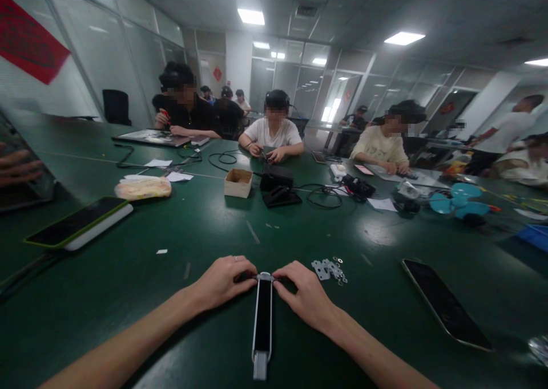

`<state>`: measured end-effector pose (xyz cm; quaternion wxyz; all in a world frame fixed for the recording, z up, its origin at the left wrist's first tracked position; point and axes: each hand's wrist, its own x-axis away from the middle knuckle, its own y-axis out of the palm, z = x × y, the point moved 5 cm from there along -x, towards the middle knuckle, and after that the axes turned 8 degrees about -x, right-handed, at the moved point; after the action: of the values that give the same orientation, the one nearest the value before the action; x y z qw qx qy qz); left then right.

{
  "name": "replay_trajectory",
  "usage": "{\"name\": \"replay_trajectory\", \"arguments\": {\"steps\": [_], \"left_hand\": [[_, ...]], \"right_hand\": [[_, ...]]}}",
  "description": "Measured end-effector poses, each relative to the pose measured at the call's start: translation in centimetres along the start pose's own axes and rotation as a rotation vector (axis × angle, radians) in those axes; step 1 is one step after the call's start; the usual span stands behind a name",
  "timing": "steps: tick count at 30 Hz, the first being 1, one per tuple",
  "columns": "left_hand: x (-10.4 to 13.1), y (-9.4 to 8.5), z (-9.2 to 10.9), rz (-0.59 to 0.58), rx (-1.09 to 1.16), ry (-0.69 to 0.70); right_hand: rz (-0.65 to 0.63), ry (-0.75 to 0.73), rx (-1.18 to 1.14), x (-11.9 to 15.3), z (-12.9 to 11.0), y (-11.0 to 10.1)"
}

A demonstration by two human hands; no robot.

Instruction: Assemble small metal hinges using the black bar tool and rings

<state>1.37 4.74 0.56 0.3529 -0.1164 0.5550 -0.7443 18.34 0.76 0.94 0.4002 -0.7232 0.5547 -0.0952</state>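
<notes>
A long narrow device [262, 320] with a black face and pale edges lies on the green table, its far end between my hands. My left hand [225, 280] is closed at the left side of that end, thumb and fingers pinched together. On the other side, my right hand [302, 292] pinches at the right corner. Small dark bits show at the fingertips of both hands, too small to name. Just right of my right hand lies a group of small metal plates and rings [329, 270].
A dark phone [445, 303] lies at right, a green-edged phone [81, 221] at left. Farther off are an open box [238, 183], a black stand [278, 186], cables, a plastic-wrapped packet [143, 187] and a blue fan [460, 201]. Several people sit across the table.
</notes>
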Motion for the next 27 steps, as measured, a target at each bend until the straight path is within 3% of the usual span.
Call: {"name": "replay_trajectory", "arguments": {"steps": [27], "left_hand": [[0.2,0.4,-0.1,-0.015,-0.016,-0.125]], "right_hand": [[0.068,-0.02,0.063,0.1,1.0,1.1]]}}
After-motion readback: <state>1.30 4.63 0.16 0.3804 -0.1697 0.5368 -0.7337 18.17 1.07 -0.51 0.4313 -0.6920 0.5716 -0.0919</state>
